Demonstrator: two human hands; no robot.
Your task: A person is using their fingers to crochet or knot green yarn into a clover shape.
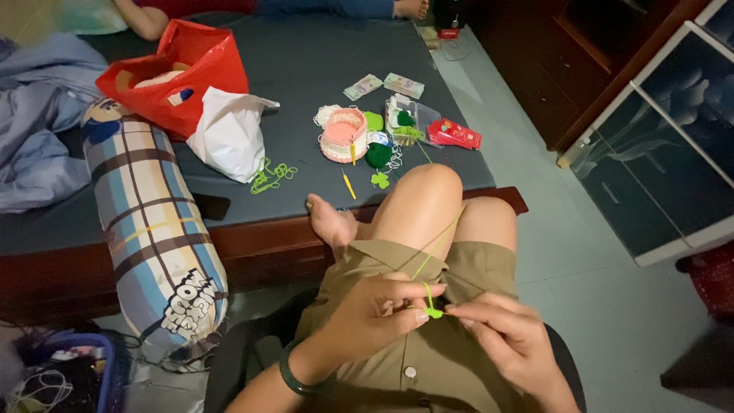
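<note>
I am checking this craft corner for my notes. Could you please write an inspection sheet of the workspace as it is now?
Surface: dark grey mattress on a wooden bed frame.
Job's things: small green crochet piece with green yarn running over the knee to the bed.
Clutter: pink crochet basket, green yarn ball, yellow hook, banknotes, red bag, white bag, checked bolster.
Grips: left hand and right hand both pinch the green piece.
Cables: a tangle of cords at the lower left.
Surroundings: pale tiled floor, glass-door cabinet, another person's legs at the bed's far end.
</note>
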